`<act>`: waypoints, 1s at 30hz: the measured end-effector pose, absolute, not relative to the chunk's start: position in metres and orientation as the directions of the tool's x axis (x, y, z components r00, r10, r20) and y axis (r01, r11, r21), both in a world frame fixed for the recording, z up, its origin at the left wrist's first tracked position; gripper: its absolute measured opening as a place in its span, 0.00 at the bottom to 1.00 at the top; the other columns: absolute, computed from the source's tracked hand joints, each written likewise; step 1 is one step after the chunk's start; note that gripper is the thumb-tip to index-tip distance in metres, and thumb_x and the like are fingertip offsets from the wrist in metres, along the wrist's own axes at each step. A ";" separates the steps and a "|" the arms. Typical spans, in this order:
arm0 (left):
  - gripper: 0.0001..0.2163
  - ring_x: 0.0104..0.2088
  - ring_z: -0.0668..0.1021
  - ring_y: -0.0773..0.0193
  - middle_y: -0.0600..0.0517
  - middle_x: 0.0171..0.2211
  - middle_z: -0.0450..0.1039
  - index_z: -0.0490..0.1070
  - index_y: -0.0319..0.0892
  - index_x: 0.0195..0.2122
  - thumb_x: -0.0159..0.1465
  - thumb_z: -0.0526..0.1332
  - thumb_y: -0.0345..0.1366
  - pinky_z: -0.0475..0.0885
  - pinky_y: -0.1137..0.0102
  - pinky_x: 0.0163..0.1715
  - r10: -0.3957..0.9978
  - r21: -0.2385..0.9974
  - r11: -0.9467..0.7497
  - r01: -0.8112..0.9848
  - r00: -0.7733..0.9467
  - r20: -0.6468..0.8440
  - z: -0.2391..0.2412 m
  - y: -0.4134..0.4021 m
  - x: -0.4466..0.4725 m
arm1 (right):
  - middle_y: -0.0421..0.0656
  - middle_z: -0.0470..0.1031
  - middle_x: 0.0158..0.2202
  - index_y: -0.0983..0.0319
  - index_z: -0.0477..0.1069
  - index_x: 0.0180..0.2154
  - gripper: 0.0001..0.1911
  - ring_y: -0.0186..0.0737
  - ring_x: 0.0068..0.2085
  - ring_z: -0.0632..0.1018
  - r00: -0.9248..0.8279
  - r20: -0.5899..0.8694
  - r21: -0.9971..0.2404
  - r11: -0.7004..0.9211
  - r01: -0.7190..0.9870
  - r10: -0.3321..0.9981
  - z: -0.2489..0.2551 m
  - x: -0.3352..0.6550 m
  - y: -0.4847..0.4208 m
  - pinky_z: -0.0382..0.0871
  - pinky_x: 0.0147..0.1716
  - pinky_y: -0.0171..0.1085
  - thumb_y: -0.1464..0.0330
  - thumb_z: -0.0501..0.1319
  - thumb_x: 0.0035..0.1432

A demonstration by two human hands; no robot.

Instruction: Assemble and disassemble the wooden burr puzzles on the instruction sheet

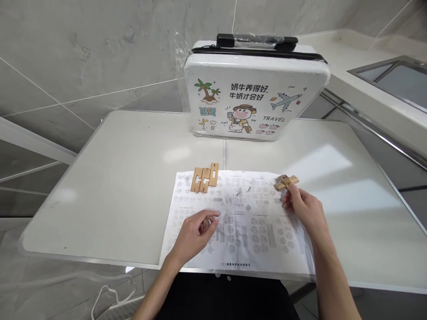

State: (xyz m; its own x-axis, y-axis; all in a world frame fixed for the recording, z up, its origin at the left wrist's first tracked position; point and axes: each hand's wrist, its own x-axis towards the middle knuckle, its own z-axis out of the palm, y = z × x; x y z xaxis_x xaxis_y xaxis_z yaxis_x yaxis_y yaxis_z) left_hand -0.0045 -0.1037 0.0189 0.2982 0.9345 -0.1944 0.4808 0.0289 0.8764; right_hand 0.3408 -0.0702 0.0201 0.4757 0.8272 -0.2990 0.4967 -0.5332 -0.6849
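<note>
My right hand [303, 206] is at the right edge of a printed paper sheet [230, 262], its thumb and fingers closed on a few crossed wooden puzzle pieces [286, 181]. A dark number marks the top piece; the fingertips are partly hidden behind the hand. My left hand [196, 231] rests over the left half of the sheet, holding nothing, with its index finger stretched out and the other fingers curled. Beyond it, three flat wooden pieces [204, 179] with cut-out slots and handwritten numbers lie side by side at the sheet's upper left.
A white carry case [256, 98] with cartoon prints and a black handle stands at the back of the white folding table [110, 186]. Behind the table is a grey tiled wall. To the right runs a pale counter [353, 58] with a sink.
</note>
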 end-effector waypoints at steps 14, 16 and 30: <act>0.15 0.26 0.70 0.67 0.54 0.29 0.75 0.81 0.48 0.50 0.74 0.60 0.50 0.68 0.72 0.28 0.939 0.867 0.056 0.495 0.270 -0.215 0.020 -0.103 -0.008 | 0.45 0.80 0.23 0.57 0.73 0.24 0.35 0.46 0.28 0.79 0.420 -0.260 -0.677 -0.474 0.563 0.869 0.017 0.337 -0.067 0.68 0.33 0.39 0.40 0.51 0.70; 0.16 0.26 0.70 0.67 0.54 0.29 0.75 0.81 0.47 0.49 0.74 0.60 0.50 0.69 0.72 0.28 0.941 0.867 0.052 0.496 0.266 -0.209 0.022 -0.103 -0.007 | 0.45 0.79 0.22 0.57 0.72 0.23 0.35 0.46 0.28 0.79 0.405 -0.268 -0.682 -0.469 0.561 0.874 0.019 0.336 -0.073 0.68 0.32 0.38 0.40 0.50 0.70; 0.08 0.49 0.80 0.55 0.49 0.46 0.80 0.77 0.51 0.52 0.74 0.63 0.41 0.77 0.60 0.52 0.915 0.668 -0.389 0.634 0.348 0.203 0.037 -0.077 -0.015 | 0.37 0.73 0.20 0.55 0.65 0.30 0.25 0.42 0.23 0.74 -0.074 -0.271 -0.791 -0.178 0.585 0.960 0.012 0.284 -0.147 0.63 0.26 0.37 0.47 0.51 0.75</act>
State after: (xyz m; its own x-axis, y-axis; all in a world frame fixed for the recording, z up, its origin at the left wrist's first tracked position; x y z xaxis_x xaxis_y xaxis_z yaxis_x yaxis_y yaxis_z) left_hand -0.0146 -0.0773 0.0369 0.3475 0.9155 0.2028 0.6341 -0.3888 0.6684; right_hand 0.2844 -0.1469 0.0116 -0.0739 0.9598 -0.2706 0.5848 -0.1781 -0.7914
